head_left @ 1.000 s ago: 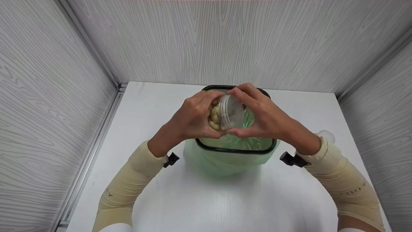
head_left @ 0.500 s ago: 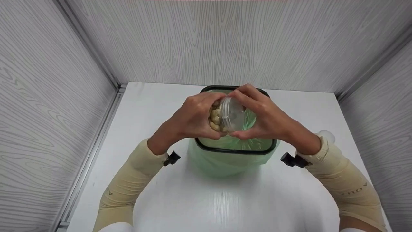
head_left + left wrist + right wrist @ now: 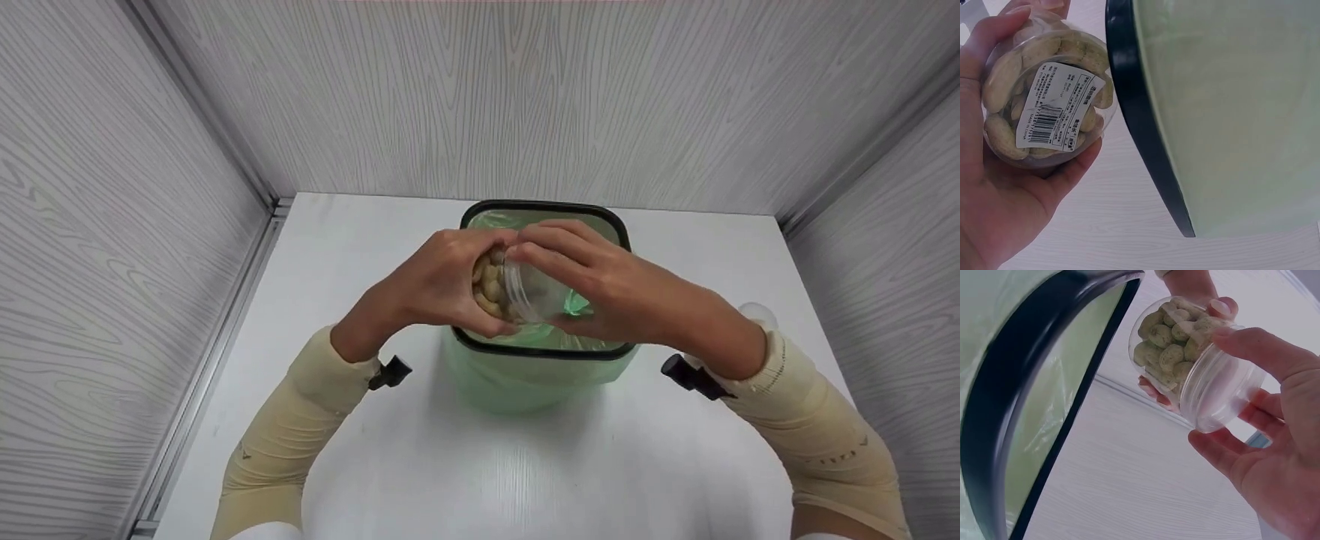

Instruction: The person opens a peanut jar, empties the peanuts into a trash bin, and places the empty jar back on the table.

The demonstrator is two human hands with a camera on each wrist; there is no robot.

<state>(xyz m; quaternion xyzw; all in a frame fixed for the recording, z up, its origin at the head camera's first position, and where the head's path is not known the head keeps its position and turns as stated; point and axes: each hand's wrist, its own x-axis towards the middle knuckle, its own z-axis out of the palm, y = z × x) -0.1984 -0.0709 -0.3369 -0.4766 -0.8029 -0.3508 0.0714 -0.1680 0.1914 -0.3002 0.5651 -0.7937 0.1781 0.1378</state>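
A clear plastic jar of unshelled peanuts (image 3: 491,283) is held on its side above a bin in the head view. My left hand (image 3: 442,279) grips its body, fingers and thumb curled round it. In the left wrist view a white barcode label (image 3: 1058,107) shows on the jar's base. At the other end, the fingers and thumb of my right hand (image 3: 619,289) hold the clear lid (image 3: 1227,391), which sits on the jar's mouth. Part of the lid is hidden behind the right fingers in the head view.
Below the hands stands a bin with a black rim (image 3: 540,352) and a green plastic bag (image 3: 517,390). A small translucent round object (image 3: 757,313) lies on the white table (image 3: 487,472), partly behind the right sleeve. Grey wood-grain panels (image 3: 480,97) enclose the table.
My right hand has turned on the lid and moved slightly lower, its fingers now further across the lid. The jar and left hand have shifted a little left and down.
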